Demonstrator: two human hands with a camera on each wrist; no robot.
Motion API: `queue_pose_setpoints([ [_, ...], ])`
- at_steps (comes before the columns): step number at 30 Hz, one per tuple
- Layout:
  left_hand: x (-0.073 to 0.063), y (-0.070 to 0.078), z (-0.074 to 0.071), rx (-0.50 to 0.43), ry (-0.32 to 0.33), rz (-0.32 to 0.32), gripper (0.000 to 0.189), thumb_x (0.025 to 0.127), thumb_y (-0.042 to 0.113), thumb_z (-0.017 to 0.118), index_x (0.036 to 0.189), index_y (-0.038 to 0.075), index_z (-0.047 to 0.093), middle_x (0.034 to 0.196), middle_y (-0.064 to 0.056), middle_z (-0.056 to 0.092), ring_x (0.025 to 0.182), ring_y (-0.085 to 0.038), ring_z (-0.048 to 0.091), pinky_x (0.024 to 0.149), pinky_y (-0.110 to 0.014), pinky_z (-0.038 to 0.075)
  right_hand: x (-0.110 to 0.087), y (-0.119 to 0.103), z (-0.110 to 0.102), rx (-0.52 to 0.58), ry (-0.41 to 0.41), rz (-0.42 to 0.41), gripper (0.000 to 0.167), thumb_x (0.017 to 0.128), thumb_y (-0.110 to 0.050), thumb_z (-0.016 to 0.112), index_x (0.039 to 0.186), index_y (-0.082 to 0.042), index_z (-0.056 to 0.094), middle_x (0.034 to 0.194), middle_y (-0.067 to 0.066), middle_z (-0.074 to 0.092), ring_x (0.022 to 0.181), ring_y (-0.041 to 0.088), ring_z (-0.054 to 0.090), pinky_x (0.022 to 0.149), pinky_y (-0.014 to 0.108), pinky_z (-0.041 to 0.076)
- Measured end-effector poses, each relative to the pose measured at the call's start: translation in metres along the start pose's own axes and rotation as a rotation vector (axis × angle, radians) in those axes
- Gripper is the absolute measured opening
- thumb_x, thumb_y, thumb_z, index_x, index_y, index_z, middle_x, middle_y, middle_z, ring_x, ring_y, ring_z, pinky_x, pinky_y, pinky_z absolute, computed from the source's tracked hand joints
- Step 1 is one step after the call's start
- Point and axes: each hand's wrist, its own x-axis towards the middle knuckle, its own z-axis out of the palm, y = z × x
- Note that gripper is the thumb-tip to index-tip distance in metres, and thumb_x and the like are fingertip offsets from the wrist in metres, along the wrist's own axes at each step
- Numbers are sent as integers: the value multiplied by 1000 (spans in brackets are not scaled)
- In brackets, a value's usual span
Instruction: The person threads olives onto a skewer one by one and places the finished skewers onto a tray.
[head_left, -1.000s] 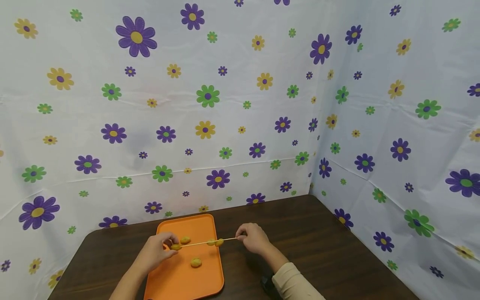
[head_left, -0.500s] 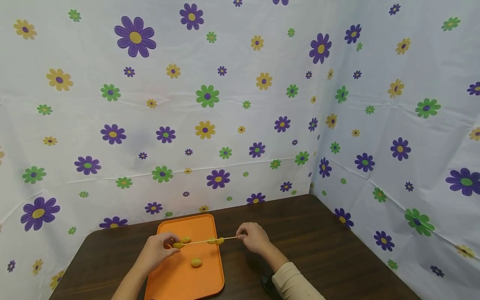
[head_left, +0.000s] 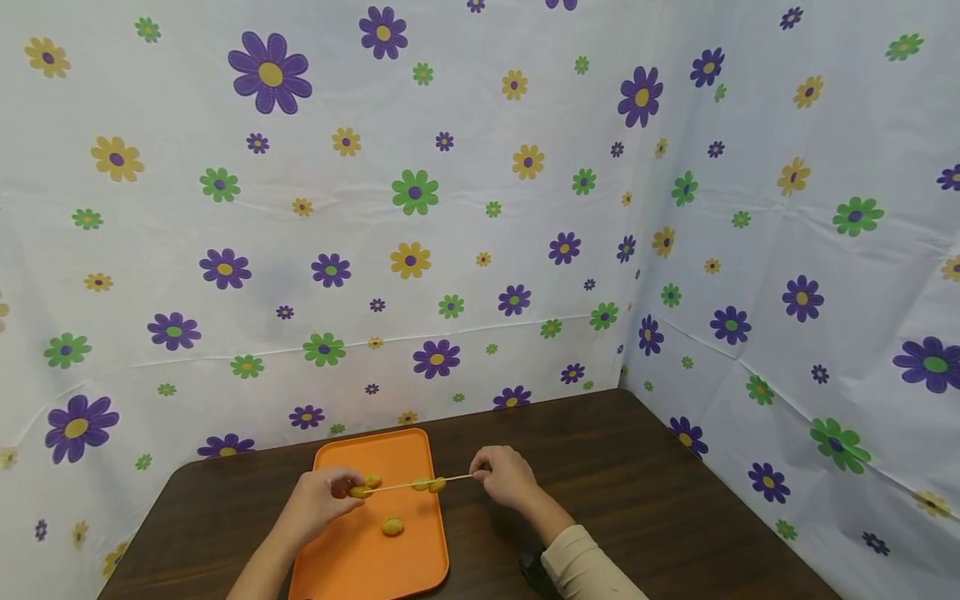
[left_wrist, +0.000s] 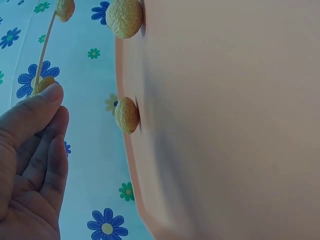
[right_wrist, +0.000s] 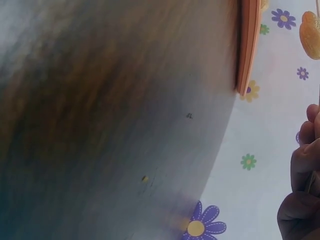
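A thin wooden skewer (head_left: 397,487) is held level between both hands above the orange tray (head_left: 375,567). My left hand (head_left: 321,497) pinches a yellow, wrinkled, potato-like ball (head_left: 360,492) at the skewer's left end. Two similar balls (head_left: 437,484) sit together on the skewer further right, over the tray's right edge. At the skewer's right end, my right hand (head_left: 506,477) grips the bare stick between thumb and fingers. In the left wrist view, the thumb lies over the pinched ball (left_wrist: 46,84), partly hiding it. A loose ball (head_left: 392,526) lies on the tray, with another (head_left: 372,482) behind the left fingers.
The tray lies on a dark wooden table (head_left: 600,492), toward its left side. A small dark object (head_left: 536,572) shows by the right sleeve. White flowered cloth (head_left: 480,250) hangs behind the table and along its right side.
My left hand and the ball it pinches have shifted slightly right, toward the two balls on the skewer. The right hand stays nearly still, gripping the stick.
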Motion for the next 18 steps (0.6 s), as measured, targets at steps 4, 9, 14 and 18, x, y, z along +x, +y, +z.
queue_pose_setpoints([
  [4, -1, -1, 1, -13, -19, -7, 21, 75, 2, 88, 88, 11, 75, 87, 2, 73, 71, -5, 62, 66, -22, 54, -1, -2, 2, -4, -6, 4, 14, 91, -11, 75, 82, -21, 74, 83, -10, 66, 72, 11, 54, 70, 34, 51],
  [9, -1, -1, 2, -5, -26, -7, 21, 74, 3, 88, 87, 12, 75, 86, 2, 74, 71, -5, 63, 65, -22, 54, -1, -1, 5, -8, -7, -1, 15, 91, -10, 75, 81, -21, 73, 84, -10, 66, 72, 10, 54, 69, 34, 51],
  [14, 2, 0, 2, 2, -37, -24, 21, 74, 3, 88, 87, 14, 76, 84, 1, 75, 70, -5, 65, 64, -22, 54, 1, -1, 6, 1, -10, 3, 13, 91, -10, 75, 82, -20, 74, 83, -9, 66, 71, 11, 54, 70, 35, 51],
  [18, 4, 0, 2, 6, -51, -32, 20, 75, 3, 87, 87, 15, 77, 82, 4, 75, 70, -4, 65, 64, -22, 54, 1, -3, 6, -7, -5, -7, 14, 90, -9, 75, 82, -20, 74, 83, -10, 66, 72, 10, 54, 69, 34, 51],
])
